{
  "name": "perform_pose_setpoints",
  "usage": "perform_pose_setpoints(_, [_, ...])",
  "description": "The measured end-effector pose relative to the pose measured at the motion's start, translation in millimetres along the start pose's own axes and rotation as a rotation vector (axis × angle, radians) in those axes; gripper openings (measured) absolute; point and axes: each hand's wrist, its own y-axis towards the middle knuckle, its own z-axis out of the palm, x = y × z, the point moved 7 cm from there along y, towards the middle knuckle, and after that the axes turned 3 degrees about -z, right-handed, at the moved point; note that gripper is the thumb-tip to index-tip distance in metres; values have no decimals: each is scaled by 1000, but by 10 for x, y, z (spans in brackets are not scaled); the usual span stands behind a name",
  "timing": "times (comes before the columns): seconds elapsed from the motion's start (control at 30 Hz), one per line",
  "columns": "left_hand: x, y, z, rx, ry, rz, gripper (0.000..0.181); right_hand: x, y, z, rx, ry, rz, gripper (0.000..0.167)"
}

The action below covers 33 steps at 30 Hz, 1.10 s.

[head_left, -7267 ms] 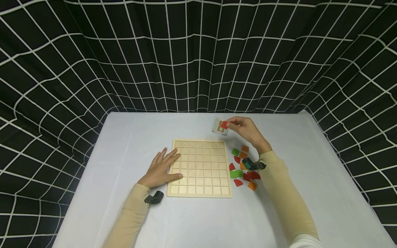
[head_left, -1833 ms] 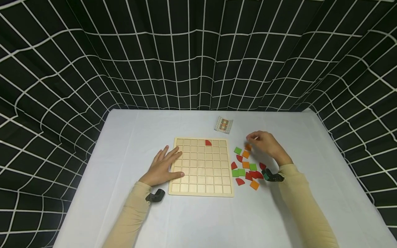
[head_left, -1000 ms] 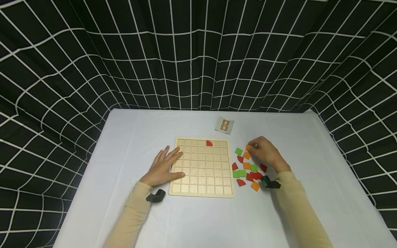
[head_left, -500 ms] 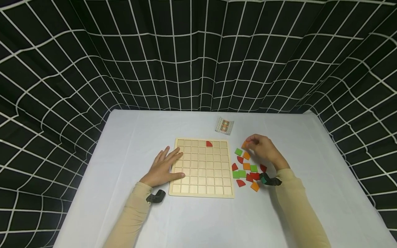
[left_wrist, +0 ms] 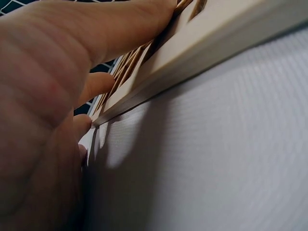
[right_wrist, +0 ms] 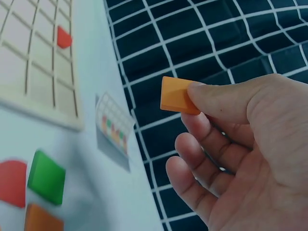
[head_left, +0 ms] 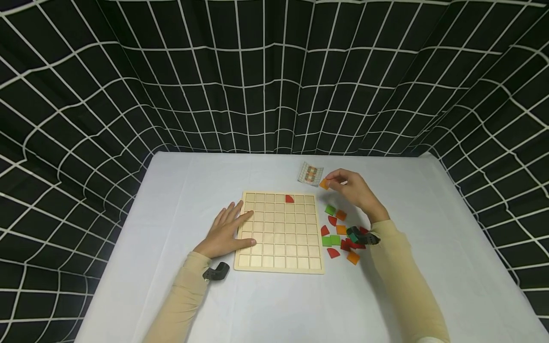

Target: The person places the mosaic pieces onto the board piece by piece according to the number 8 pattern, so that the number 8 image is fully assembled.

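Observation:
The right hand (head_left: 352, 190) pinches an orange square tile (head_left: 324, 184) between thumb and finger, beside the small patterned card (head_left: 310, 174). In the right wrist view the orange tile (right_wrist: 177, 94) is held up by the hand (right_wrist: 260, 139). The left hand (head_left: 224, 233) lies spread over the left edge of the wooden grid board (head_left: 279, 272). One red quarter-round tile (head_left: 289, 198) sits in the board's far row. In the left wrist view the left thumb and fingers (left_wrist: 98, 83) touch the board's rim (left_wrist: 144, 84).
Loose tiles lie right of the board: green squares (head_left: 335, 240), orange squares (head_left: 353, 257) and red pieces (head_left: 333, 253), some partly beneath the right wrist's camera (head_left: 362, 237). A dark curtain with white grid lines (head_left: 274, 76) stands behind the white table (head_left: 193, 176).
The right hand has taken hold of an orange tile and moved it left and away from the pile, close to the card. Earlier, the red tile went onto the board. The left hand stays on the board.

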Motion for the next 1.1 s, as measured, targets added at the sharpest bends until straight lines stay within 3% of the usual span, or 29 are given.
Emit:
perform_pose_setpoints(0.33, [1,-4,-49,-12,-75,55,79,175,72,152,7,59,-51,29])
perform_pose_setpoints(0.6, [27,7,-38,21,-95,1,84,342,116,305,30,72,-84,24])
perform_pose_setpoints(0.83, [24,0,-37,16,-97,12,76,494,187,417,42,81,-100,21])
perform_pose_setpoints(1.1, [-19,-31,-74,18,-117,5,73,607,228,537,110,86,-127,23])
